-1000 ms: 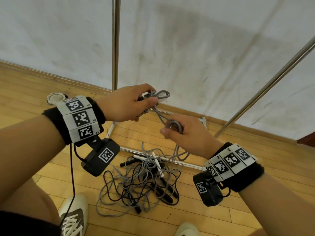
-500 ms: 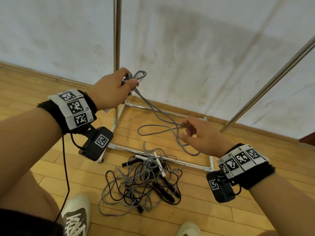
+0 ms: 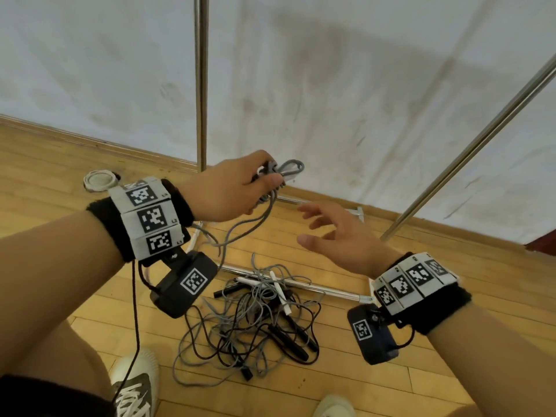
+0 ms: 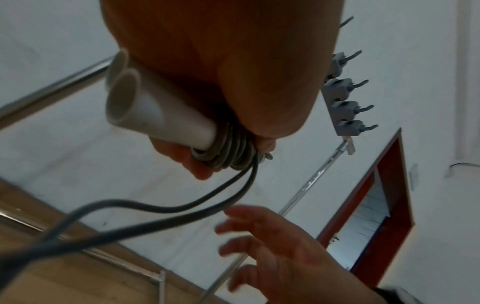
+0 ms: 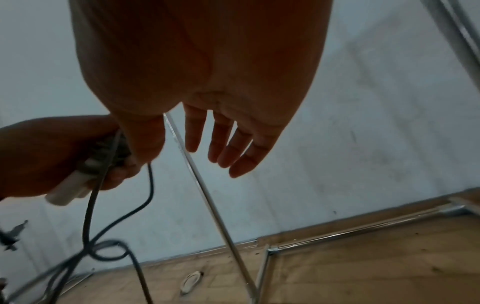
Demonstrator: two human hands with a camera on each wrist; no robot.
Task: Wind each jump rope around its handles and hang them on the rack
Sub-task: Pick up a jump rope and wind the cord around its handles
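Observation:
My left hand (image 3: pixel 240 188) grips a pair of white jump-rope handles (image 4: pixel 145 111) with grey cord coiled round them (image 4: pixel 228 152). A small cord loop (image 3: pixel 290 169) sticks out past the fingers, and two loose grey strands (image 3: pixel 240 227) hang down towards the floor. My right hand (image 3: pixel 334 236) hovers below and to the right of the bundle, fingers spread, holding nothing. A tangle of grey and black jump ropes (image 3: pixel 255 323) lies on the wooden floor across the rack's base bar (image 3: pixel 331 291). The rack's hook row (image 4: pixel 345 98) shows in the left wrist view.
The rack's chrome upright (image 3: pixel 201 85) rises behind my left hand, and a slanted chrome pole (image 3: pixel 481 139) stands at the right. A white ring-shaped object (image 3: pixel 99 180) lies by the skirting board. My shoes (image 3: pixel 135 383) are near the rope pile.
My right hand let go of the grey cord and opened. The left hand, raised half a second ago, came back down and right with the bundle; the loose strands now hang free.

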